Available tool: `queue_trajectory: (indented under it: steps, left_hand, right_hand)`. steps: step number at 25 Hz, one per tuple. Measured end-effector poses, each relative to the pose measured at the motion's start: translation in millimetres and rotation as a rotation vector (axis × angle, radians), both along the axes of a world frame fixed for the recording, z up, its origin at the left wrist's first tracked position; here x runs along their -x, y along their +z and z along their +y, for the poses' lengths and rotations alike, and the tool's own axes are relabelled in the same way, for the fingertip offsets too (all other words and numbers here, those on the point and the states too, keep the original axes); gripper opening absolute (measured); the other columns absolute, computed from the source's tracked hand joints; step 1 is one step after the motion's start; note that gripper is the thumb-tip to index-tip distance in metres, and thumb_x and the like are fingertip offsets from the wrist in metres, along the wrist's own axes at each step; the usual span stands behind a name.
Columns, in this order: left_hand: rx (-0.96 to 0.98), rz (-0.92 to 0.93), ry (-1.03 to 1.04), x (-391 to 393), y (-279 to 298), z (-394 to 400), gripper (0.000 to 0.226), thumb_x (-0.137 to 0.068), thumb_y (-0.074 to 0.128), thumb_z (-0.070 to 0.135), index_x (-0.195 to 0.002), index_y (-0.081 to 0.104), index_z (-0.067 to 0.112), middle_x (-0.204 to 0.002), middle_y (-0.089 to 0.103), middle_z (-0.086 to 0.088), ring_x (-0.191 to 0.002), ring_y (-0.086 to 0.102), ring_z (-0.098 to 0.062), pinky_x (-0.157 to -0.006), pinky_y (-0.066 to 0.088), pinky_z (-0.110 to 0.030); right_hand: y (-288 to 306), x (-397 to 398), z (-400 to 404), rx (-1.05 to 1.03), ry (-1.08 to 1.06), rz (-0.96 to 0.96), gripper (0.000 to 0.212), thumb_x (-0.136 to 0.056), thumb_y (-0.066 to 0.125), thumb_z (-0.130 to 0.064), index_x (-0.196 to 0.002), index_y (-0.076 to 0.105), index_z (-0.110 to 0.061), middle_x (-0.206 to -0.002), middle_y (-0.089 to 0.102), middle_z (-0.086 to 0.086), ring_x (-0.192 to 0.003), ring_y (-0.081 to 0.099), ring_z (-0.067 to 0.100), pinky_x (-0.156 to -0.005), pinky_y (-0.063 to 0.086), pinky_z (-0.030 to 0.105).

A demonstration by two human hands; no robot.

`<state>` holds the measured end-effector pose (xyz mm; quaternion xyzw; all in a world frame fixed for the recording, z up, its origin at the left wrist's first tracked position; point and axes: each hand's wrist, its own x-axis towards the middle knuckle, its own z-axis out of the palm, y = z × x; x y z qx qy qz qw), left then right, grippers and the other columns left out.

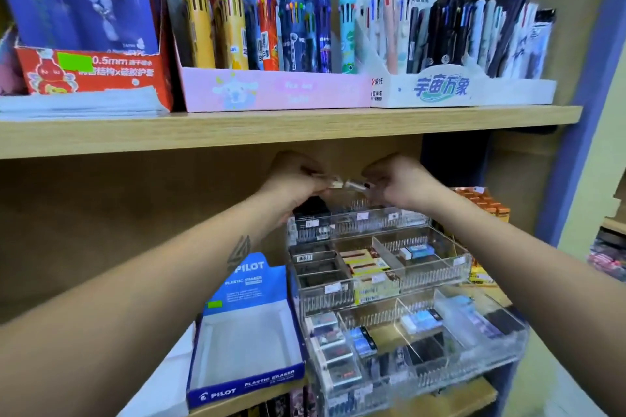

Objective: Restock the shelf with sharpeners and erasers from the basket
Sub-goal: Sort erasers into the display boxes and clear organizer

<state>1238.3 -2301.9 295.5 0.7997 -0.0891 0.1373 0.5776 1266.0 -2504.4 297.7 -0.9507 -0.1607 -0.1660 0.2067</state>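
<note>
Two small erasers [342, 184] are pinched end to end, one by the left hand [294, 179], one by the right hand [396, 184], directly above the organizer's [437, 276] back row.

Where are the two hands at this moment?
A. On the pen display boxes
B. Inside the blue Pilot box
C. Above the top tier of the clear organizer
C: the left hand and right hand each pinch a small item just above the top tier of the clear organizer.
</note>
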Motion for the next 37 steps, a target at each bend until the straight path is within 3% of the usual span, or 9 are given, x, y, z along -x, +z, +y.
queue_trajectory:
  steps: [4, 7, 11, 15, 20, 26, 29, 33, 37]
  left_hand:
    - [-0.175, -0.007, 0.122, -19.0, -21.1, 5.2, 0.032, -0.08, 0.079, 0.01, -0.11, 0.069, 0.017, -0.104, 0.066, 0.001, -0.093, 0.063, -0.014, -0.079, 0.051, -0.023]
    - [-0.16, 0.008, 0.139, -26.5, -36.0, 5.5, 0.034, -0.082, 0.075, 0.007, -0.114, 0.069, 0.017, -0.112, 0.069, 0.0, -0.098, 0.064, -0.014, -0.08, 0.049, -0.021]
    - [-0.126, 0.018, 0.166, -31.4, -43.0, 7.5, 0.031, -0.084, 0.075, 0.01, -0.113, 0.069, 0.018, -0.109, 0.069, 0.001, -0.098, 0.064, -0.014, -0.078, 0.048, -0.02]
    - [-0.126, 0.019, 0.175, -32.5, -45.8, 9.9, 0.03, -0.085, 0.075, 0.012, -0.114, 0.069, 0.018, -0.106, 0.068, 0.001, -0.092, 0.063, -0.013, -0.066, 0.044, -0.014]
    - [-0.124, 0.001, 0.133, -30.1, -45.0, 10.9, 0.029, -0.084, 0.076, 0.01, -0.111, 0.07, 0.018, -0.1, 0.067, 0.002, -0.09, 0.063, -0.012, -0.069, 0.046, -0.016]
    - [-0.112, -0.047, 0.055, -28.0, -47.5, 10.7, 0.03, -0.082, 0.078, 0.007, -0.11, 0.07, 0.014, -0.092, 0.066, 0.004, -0.085, 0.06, -0.009, -0.069, 0.046, -0.013]
    - [-0.098, -0.051, 0.034, -27.8, -48.4, 10.4, 0.028, -0.081, 0.079, 0.007, -0.107, 0.07, 0.014, -0.102, 0.07, -0.004, -0.089, 0.061, -0.013, -0.074, 0.049, -0.017]
    - [-0.075, -0.051, -0.008, -27.6, -47.0, 9.8, 0.034, -0.081, 0.08, 0.009, -0.112, 0.067, 0.012, -0.107, 0.071, -0.005, -0.095, 0.065, -0.016, -0.078, 0.051, -0.018]
    - [-0.119, -0.038, -0.06, -23.0, -45.0, 8.5, 0.044, -0.08, 0.081, 0.009, -0.119, 0.062, 0.011, -0.105, 0.069, -0.002, -0.096, 0.066, -0.014, -0.078, 0.053, -0.016]
  right_hand:
    - [-10.9, -40.7, 13.3, 0.192, -0.048, 0.188, 0.02, -0.088, 0.068, -0.019, -0.107, 0.072, -0.018, -0.103, 0.068, -0.005, -0.093, 0.064, 0.015, -0.065, 0.047, 0.02]
    - [-14.4, -53.5, 25.0, 0.259, -0.038, 0.272, 0.02, -0.088, 0.059, -0.011, -0.103, 0.072, -0.012, -0.105, 0.07, 0.006, -0.096, 0.066, 0.02, -0.084, 0.058, 0.035]
    - [-10.3, -48.3, 37.0, 0.237, 0.046, 0.245, 0.022, -0.087, 0.06, -0.002, -0.098, 0.076, -0.013, -0.101, 0.072, 0.001, -0.095, 0.065, 0.015, -0.081, 0.053, 0.025]
    - [-8.1, -47.4, 31.8, 0.18, 0.049, 0.294, 0.017, -0.083, 0.074, -0.012, -0.1, 0.077, -0.015, -0.102, 0.072, 0.0, -0.095, 0.066, 0.014, -0.088, 0.055, 0.029]
    - [-9.3, -45.7, 33.2, 0.209, 0.03, 0.189, 0.016, -0.081, 0.076, -0.005, -0.08, 0.075, -0.021, -0.095, 0.073, -0.001, -0.082, 0.064, 0.008, -0.067, 0.051, 0.019]
    - [-16.8, -50.2, 43.2, 0.204, -0.022, 0.27, 0.02, -0.086, 0.066, 0.004, -0.091, 0.078, -0.012, -0.1, 0.071, 0.0, -0.074, 0.058, 0.003, -0.056, 0.042, 0.012]
    - [-10.7, -45.5, 35.4, 0.127, 0.018, 0.248, 0.017, -0.083, 0.073, -0.007, -0.098, 0.078, -0.014, -0.097, 0.072, -0.002, -0.084, 0.065, 0.01, -0.062, 0.048, 0.015]
    - [-12.5, -25.3, 25.6, -0.322, 0.231, 0.288, 0.04, -0.077, 0.079, -0.004, -0.115, 0.069, -0.015, -0.103, 0.072, 0.0, -0.096, 0.067, 0.014, -0.082, 0.056, 0.023]
    - [-15.8, -22.7, 19.6, -0.273, 0.169, 0.246, 0.034, -0.076, 0.084, -0.014, -0.108, 0.072, -0.016, -0.092, 0.072, -0.004, -0.091, 0.068, 0.014, -0.079, 0.054, 0.023]
